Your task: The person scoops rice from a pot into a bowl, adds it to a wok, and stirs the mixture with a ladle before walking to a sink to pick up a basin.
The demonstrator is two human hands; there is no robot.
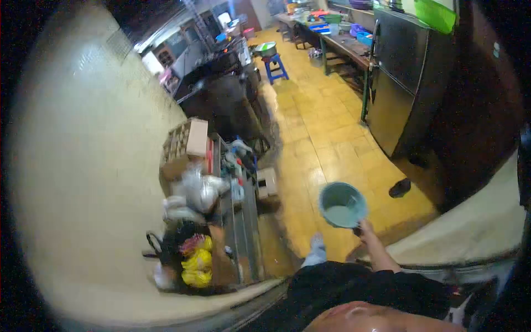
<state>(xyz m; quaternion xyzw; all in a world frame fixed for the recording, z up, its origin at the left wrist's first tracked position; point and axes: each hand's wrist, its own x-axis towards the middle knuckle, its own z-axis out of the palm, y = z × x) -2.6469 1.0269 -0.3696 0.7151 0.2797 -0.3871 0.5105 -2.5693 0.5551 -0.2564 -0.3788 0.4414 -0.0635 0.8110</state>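
Note:
My right hand [365,230] is closed at the near rim of a round grey-green bucket [343,205]. Its mouth faces me, and the inside looks paler towards the bottom. The bucket hangs in front of my legs, over the yellow tiled floor [301,160]. Bare skin of a limb [381,320] crosses the bottom edge of the view, over dark clothing [354,288]. My left hand does not show.
Left, along the wall, are a carton [177,146], plastic bags [202,191] and a yellow bundle [197,268]. A dark fridge [395,83] stands right, before a long cluttered table [345,43]. Ahead, a blue stool [276,69] bears a basin [266,50]. A dark shoe [400,188] lies right.

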